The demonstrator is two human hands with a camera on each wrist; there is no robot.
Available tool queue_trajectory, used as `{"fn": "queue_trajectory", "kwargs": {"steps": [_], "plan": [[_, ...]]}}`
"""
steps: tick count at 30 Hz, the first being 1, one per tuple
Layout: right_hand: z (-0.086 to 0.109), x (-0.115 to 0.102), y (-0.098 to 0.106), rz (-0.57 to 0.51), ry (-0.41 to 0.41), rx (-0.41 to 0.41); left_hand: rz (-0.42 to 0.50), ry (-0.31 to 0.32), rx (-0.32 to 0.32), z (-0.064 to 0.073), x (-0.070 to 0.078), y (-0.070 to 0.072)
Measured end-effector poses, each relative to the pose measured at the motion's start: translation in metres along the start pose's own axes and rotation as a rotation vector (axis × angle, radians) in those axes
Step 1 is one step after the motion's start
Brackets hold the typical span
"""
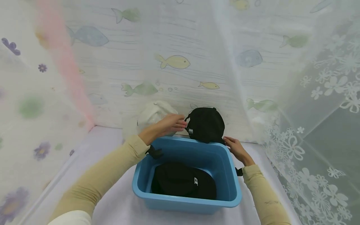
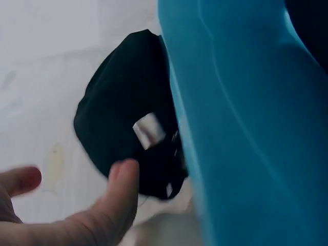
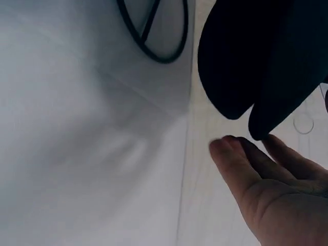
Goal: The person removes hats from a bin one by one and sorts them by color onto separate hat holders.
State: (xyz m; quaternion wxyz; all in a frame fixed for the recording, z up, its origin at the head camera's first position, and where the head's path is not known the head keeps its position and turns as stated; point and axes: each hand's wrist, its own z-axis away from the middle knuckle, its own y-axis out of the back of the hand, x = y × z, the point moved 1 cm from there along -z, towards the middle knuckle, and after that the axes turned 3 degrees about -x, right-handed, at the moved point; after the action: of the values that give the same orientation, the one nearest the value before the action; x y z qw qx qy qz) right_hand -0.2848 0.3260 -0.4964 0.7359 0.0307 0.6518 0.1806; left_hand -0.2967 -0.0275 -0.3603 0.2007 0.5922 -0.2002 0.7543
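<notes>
A black cap (image 1: 206, 125) stands at the back rim of a blue plastic tub (image 1: 187, 200). My left hand (image 1: 171, 123) reaches to its left side with fingers extended. In the left wrist view, a fingertip (image 2: 124, 171) overlaps the cap's lower edge, near a small white label (image 2: 148, 130). On the other side, my right hand (image 1: 237, 149) is at the lower right of this cap. Its fingers (image 3: 233, 156) are extended, with the tips right at the end of the cap's brim (image 3: 271, 110). Another black cap (image 1: 182, 181) with a small white logo lies inside the tub.
Behind my left hand sits a white cap (image 1: 154, 114), partly hidden. A fish-print curtain (image 1: 174, 62) hangs behind, with a flower-print sheer panel (image 1: 323, 134) on the right. A dark loop (image 3: 159, 59) shows in the right wrist view. The tub stands on a white cloth (image 1: 118, 200).
</notes>
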Motion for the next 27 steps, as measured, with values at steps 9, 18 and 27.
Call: {"fn": "queue_trajectory", "kwargs": {"steps": [9,18,27], "plan": [[0.004,0.002,0.002,-0.024,-0.089,-0.032,0.134,0.051,0.078,-0.029,-0.012,-0.013],[0.01,0.0,0.013,-0.02,-0.179,-0.011,0.155,0.062,0.168,-0.036,-0.011,-0.014],[0.011,-0.006,0.017,-0.077,-0.225,0.025,0.099,0.133,0.216,-0.041,-0.007,-0.008]]}}
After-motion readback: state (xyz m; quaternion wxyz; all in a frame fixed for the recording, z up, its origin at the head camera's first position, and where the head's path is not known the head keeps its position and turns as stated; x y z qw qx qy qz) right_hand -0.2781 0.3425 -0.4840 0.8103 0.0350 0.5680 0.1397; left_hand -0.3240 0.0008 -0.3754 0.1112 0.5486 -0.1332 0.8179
